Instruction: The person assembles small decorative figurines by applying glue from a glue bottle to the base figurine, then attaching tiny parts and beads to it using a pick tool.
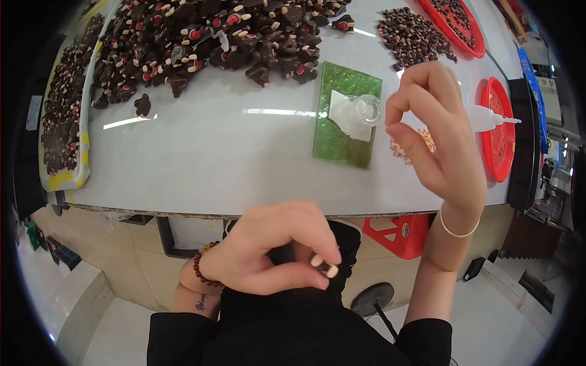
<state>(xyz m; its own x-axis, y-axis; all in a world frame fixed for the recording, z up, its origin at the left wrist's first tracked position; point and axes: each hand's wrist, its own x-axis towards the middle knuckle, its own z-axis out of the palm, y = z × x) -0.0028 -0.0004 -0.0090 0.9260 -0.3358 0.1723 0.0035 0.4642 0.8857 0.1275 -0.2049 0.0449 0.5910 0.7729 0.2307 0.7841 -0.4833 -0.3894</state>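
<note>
Between the thumb and forefinger of my left hand (pixel 274 247) is a small dark-brown figure piece (pixel 322 266) with cream-coloured nubs, held in front of the table edge. My right hand (pixel 436 125) is raised over the table's right side, thumb and forefinger pinched together; anything between the tips is too small to make out. Just left of those fingertips, a small clear glass jar (pixel 366 111) rests on white paper (pixel 342 113) upon a green board (pixel 329 149). Partly behind my right hand lie small cream-coloured pieces (pixel 400 151) and a white nozzle bottle (pixel 484 118).
A large heap of brown figure pieces (pixel 244 49) covers the far left of the table (pixel 201 165). A yellow-taped tray (pixel 82 177) of similar pieces stands at the left edge. Small dark pieces (pixel 409 36) and two red trays (pixel 505 152) are on the right.
</note>
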